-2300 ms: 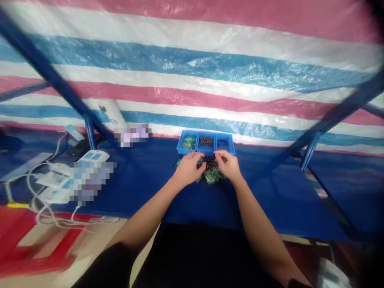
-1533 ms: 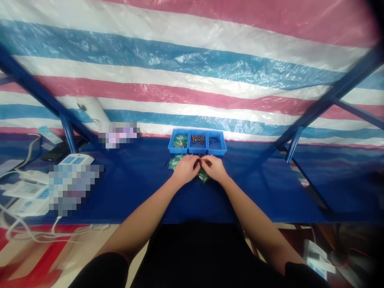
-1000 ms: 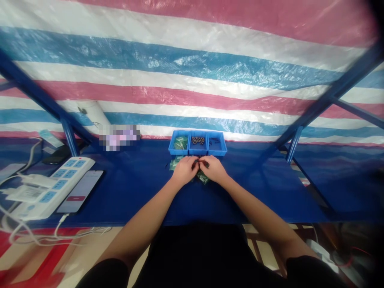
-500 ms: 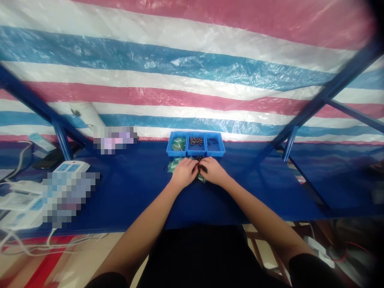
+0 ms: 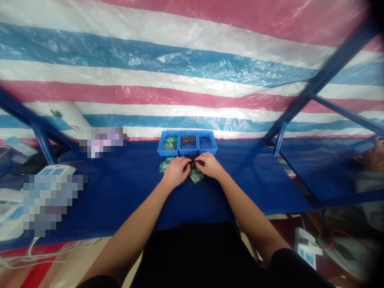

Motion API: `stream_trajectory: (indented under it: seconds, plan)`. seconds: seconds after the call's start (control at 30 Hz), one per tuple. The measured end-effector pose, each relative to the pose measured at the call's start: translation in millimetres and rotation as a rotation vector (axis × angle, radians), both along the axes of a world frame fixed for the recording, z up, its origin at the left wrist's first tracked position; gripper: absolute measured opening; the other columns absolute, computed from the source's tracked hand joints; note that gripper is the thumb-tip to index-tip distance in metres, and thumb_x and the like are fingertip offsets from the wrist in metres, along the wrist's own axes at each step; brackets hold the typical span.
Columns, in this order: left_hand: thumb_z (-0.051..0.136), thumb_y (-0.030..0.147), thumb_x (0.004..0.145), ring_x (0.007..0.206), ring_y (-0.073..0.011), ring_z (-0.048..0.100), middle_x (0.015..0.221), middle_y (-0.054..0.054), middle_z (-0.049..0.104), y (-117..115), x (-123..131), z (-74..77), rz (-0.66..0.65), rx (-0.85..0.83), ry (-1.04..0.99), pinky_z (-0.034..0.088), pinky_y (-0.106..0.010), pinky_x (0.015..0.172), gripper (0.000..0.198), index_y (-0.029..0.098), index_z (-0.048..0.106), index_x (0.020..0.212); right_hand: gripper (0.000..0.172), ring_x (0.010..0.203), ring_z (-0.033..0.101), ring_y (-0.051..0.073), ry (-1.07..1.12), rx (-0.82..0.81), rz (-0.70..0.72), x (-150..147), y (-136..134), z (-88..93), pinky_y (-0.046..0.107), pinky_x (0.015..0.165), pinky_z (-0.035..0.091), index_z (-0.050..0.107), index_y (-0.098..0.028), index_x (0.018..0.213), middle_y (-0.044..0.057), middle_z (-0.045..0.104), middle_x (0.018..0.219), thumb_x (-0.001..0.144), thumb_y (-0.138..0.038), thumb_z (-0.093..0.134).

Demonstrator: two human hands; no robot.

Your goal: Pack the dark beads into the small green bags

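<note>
My left hand (image 5: pixel 176 171) and my right hand (image 5: pixel 211 165) are close together over a pile on the blue table. Both have curled, pinched fingers; whatever they grip is too small to make out. Small green clear-looking packets (image 5: pixel 196 176) lie under and between the hands, and more green packets (image 5: pixel 164 164) spread out beside my left hand. Dark small pieces (image 5: pixel 192 159) show between the fingertips. Just beyond stand three joined blue bins: the left bin (image 5: pixel 168 153) holds green packets, the middle bin (image 5: pixel 188 152) dark and gold bead-like pieces, the right bin (image 5: pixel 207 151) thin dark pieces.
A white power strip (image 5: pixel 60 170) with cables lies on the left of the blue table (image 5: pixel 120 200). Blue metal frame posts (image 5: pixel 280 138) rise on both sides. A striped plastic sheet (image 5: pixel 180 96) hangs behind. At the far right edge, part of another person (image 5: pixel 375 160) shows, blurred.
The view has shifted, so the bins and table sit further left in the picture. My hands have parted slightly, and more green packets show between them.
</note>
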State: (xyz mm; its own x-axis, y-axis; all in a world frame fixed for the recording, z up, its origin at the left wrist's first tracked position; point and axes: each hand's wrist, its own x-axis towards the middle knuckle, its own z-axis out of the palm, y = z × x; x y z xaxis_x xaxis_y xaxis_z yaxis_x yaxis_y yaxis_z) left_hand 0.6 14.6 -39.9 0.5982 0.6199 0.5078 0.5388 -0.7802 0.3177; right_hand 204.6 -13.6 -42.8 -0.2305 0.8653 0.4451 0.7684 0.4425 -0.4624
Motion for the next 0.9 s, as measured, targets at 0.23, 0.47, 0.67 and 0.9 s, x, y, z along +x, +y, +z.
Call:
stream_trajectory:
  seconds: [0.23,0.47,0.67,0.9]
  plan:
    - [0.048,0.022,0.09,0.091,-0.0201,0.059,0.094,-0.007,0.064,2.0,-1.6,1.6,-0.008,-0.04,-0.011,0.049,-0.035,0.084,0.023,0.019,0.062,0.108,0.014,0.08,0.053,0.019,-0.059,-0.049,0.021,-6.7,7.2,-9.4,0.035,0.08,0.039,0.072,-0.02,0.088,0.006,0.067,0.082,0.082,-0.019,0.059]
    - [0.048,0.023,0.09,0.091,-0.0192,0.059,0.095,-0.007,0.064,2.9,-1.8,-0.1,-0.009,-0.059,-0.004,0.048,-0.034,0.084,0.022,0.019,0.062,0.108,0.012,0.081,0.051,0.019,-0.057,-0.043,0.009,-11.7,7.3,-10.6,0.035,0.081,0.037,0.07,-0.02,0.087,0.006,0.065,0.079,0.084,-0.022,0.059]
    - [0.047,0.023,0.091,0.09,-0.0196,0.059,0.094,-0.007,0.065,4.6,-2.8,-0.7,-0.014,-0.065,0.007,0.049,-0.035,0.083,0.023,0.019,0.062,0.108,0.01,0.078,0.052,0.018,-0.024,-0.042,-0.007,-11.0,8.1,-8.7,0.034,0.08,0.039,0.068,-0.02,0.083,0.005,0.066,0.079,0.083,-0.018,0.059]
    - [0.047,0.023,0.089,0.089,-0.0201,0.06,0.094,-0.007,0.065,5.3,-4.4,-0.1,-0.026,-0.061,0.003,0.049,-0.035,0.082,0.025,0.02,0.062,0.109,0.01,0.081,0.057,0.018,0.152,-0.041,-0.06,-11.3,6.0,-3.1,0.033,0.08,0.044,0.066,-0.021,0.083,0.004,0.068,0.081,0.084,-0.02,0.056]
